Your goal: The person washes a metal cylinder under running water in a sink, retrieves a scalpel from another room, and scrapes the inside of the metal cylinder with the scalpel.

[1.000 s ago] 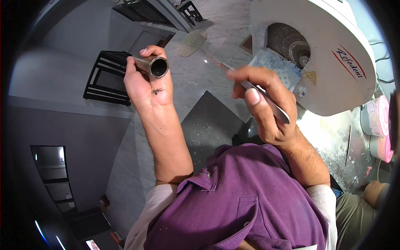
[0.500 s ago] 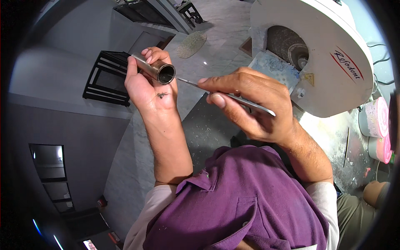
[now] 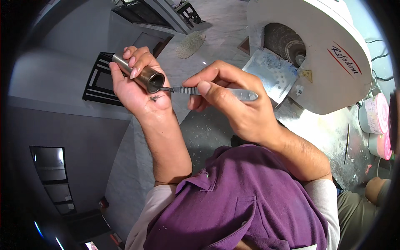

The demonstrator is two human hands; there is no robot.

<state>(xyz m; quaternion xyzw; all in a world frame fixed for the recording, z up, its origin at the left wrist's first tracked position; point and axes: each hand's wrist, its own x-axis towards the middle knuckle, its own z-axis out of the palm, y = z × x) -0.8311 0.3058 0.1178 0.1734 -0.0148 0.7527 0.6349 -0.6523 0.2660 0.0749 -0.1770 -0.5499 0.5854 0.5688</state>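
My left hand [image 3: 137,93] is turned palm up, its fingers wrapped round a short metal tube [image 3: 146,79]. The tube lies tilted across the palm, its open mouth facing my right hand. Just below the mouth, a small pile of dark crumbs [image 3: 155,98] rests on the heel of the palm. My right hand [image 3: 250,114] pinches a slim, scalpel-like metal tool [image 3: 187,90] with a flat, ridged handle. The tool's dark, narrow end reaches into the tube's mouth, so its tip is hidden.
At the upper right stands a big white machine housing [image 3: 318,50] with a round opening and a dusty tray [image 3: 266,77]. Beside it, a dusty worktop [image 3: 329,129] carries a thin dark rod [image 3: 347,143] and pink-topped tubs [image 3: 377,114]. Another person's leg [image 3: 358,212] is at the lower right.
Both hands have shifted left. The tool's handle has turned to show its flat, ridged face, and its end now sits in the tube's mouth. My right fingers have changed their hold.
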